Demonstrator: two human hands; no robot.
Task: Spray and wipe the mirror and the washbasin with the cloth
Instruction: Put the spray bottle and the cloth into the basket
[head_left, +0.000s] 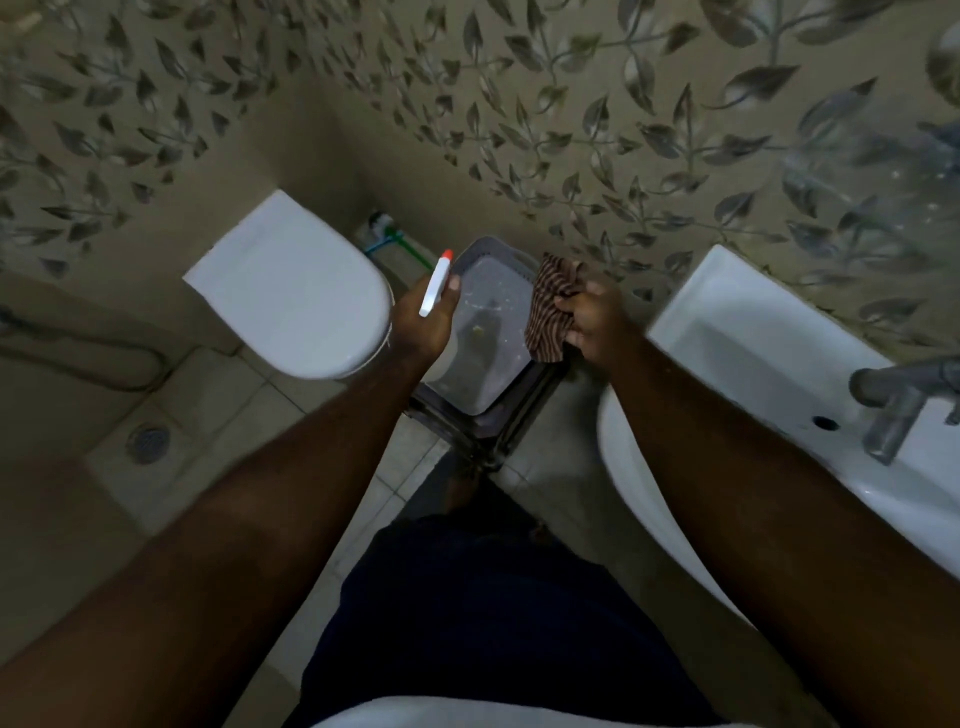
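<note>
My left hand (423, 327) grips a white spray bottle (435, 285) with a red nozzle tip, held above the floor between the toilet and the bin. My right hand (597, 319) clutches a brown striped cloth (549, 314) that hangs bunched over the bin. The white washbasin (737, 343) stands to the right, apart from both hands, with a grey metal tap (896, 410) at its far right. A blurred, wet-looking edge at the top right could be the mirror (935, 130); I cannot tell for sure.
A grey plastic bin (480, 415) with a clear liner sits on the tiled floor straight ahead. A white toilet (296, 296) with its lid down stands at left. A floor drain (148, 441) lies lower left. Leaf-patterned wall tiles run behind everything.
</note>
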